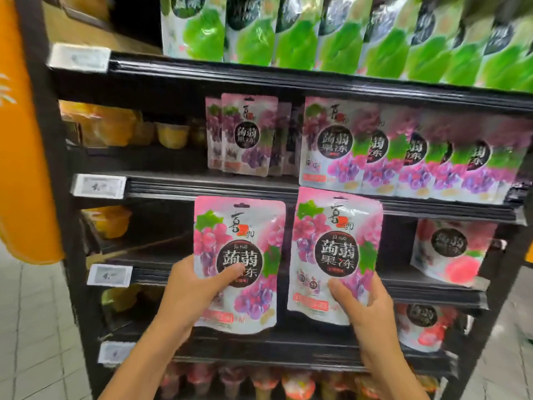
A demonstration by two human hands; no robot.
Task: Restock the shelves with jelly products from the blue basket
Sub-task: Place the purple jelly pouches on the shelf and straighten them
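Grape jelly pouches sit upright in both hands, side by side and just apart, in front of the black shelving (288,79). The left hand (190,290) grips the left pouch (245,235) at its lower left corner, thumb pressed across the front and fingers curled behind. The right hand (363,307) pinches the right pouch (337,249) at its lower right edge, thumb on the front and fingers behind. The right pouch is held slightly higher, its top overlapping a shelf lip.

Behind the hands, peach pouches (450,249) lean on the shelves to the right. On the shelf above, a row of matching grape pouches (409,160) stands at the right, with a smaller cluster (245,134) set further back at the middle. Orange jelly cups (121,125) sit to the left. White price tags (99,184) are clipped to the shelf edges. Green pouches (317,39) line the top shelf.
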